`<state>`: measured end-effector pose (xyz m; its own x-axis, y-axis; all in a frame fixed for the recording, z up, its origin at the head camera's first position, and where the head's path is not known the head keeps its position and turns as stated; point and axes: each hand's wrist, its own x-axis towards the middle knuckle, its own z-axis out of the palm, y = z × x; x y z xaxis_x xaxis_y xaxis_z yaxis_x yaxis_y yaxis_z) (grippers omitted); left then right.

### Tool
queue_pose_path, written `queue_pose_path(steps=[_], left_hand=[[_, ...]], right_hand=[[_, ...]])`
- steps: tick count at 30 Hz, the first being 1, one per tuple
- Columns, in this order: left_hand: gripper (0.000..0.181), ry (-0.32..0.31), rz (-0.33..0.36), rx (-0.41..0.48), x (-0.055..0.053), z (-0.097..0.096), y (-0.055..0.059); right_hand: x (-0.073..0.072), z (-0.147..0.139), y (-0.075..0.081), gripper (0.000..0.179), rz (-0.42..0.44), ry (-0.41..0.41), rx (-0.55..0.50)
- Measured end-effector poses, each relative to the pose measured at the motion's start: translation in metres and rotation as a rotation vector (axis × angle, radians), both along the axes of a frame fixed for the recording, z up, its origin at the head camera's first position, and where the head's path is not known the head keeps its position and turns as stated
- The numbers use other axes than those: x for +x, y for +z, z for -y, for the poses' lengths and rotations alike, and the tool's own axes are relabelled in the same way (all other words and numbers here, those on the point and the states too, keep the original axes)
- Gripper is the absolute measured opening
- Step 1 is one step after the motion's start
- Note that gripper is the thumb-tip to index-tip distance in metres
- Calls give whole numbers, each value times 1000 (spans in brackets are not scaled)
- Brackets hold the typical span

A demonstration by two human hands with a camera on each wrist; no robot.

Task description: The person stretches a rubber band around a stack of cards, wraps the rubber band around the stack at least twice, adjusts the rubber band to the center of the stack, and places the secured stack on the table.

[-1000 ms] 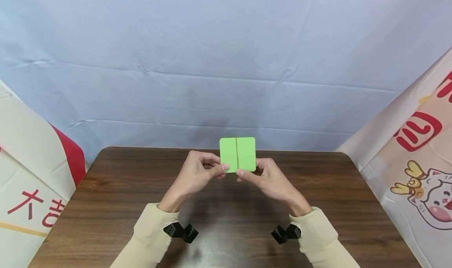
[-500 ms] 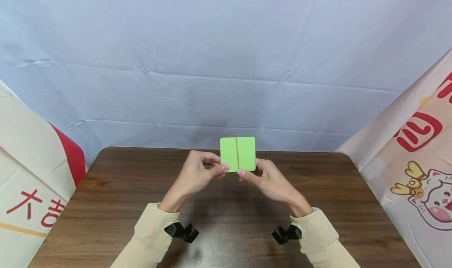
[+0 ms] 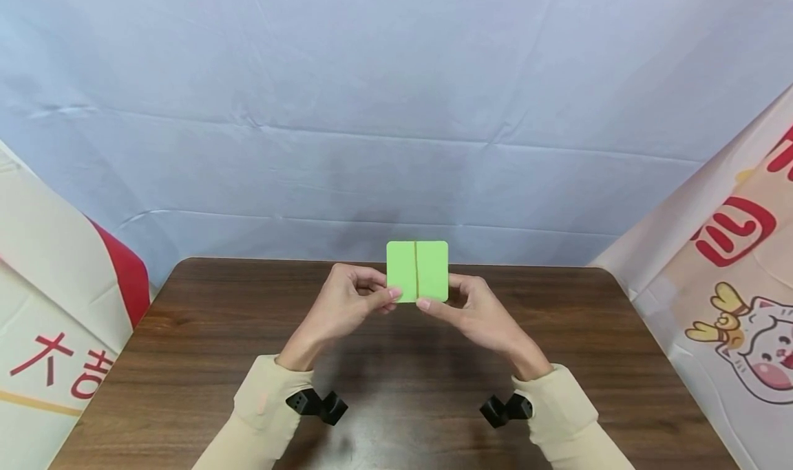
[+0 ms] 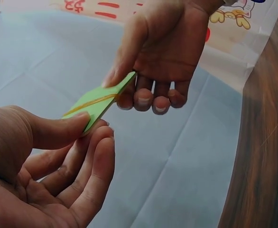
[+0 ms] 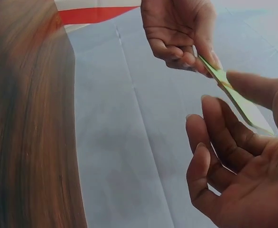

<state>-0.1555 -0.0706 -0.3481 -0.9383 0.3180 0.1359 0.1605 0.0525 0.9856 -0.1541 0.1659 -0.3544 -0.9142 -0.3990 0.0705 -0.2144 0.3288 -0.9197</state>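
Observation:
A bright green square stack of paper or thin card (image 3: 434, 267) with rounded corners is held up over the far part of the table. Around its middle runs a thin yellow rubber band (image 3: 416, 267), nearly vertical in the head view. My left hand (image 3: 343, 303) pinches the lower left corner, thumb on the near face. At the lower edge, just right of the band, my right hand (image 3: 483, 315) pinches the stack (image 4: 97, 107) with thumb in front and forefinger behind. In the right wrist view the thumb tip lies close to the band, and the other fingers curve loosely below.
Beneath the hands is a dark wooden table (image 3: 396, 401) with rounded far corners. A pale blue cloth (image 3: 396, 146) hangs behind it. Printed cloths stand at the left (image 3: 56, 305) and right (image 3: 731, 305). Each sleeve cuff carries a small black camera.
The stack stays almost still in both hands. My right hand has shifted very slightly to the right, its thumb still at the lower edge by the band. My left hand holds its place.

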Motion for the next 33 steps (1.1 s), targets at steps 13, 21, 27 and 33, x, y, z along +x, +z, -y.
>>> queue_pose_path(steps=[13, 21, 27, 33], left_hand=[[12, -19, 24, -17, -3, 7, -9], [13, -72, 32, -30, -4, 11, -13], [30, -4, -128, -290, -3, 18, -11], [98, 73, -387, -517, -3, 26, -7]], right_hand=[[-8, -11, 1, 102, -470, -64, 132], [-11, -9, 0, 98, -551, -30, 215], [-11, -9, -3, 94, -531, -34, 217], [-12, -10, -6, 91, -526, -29, 202]])
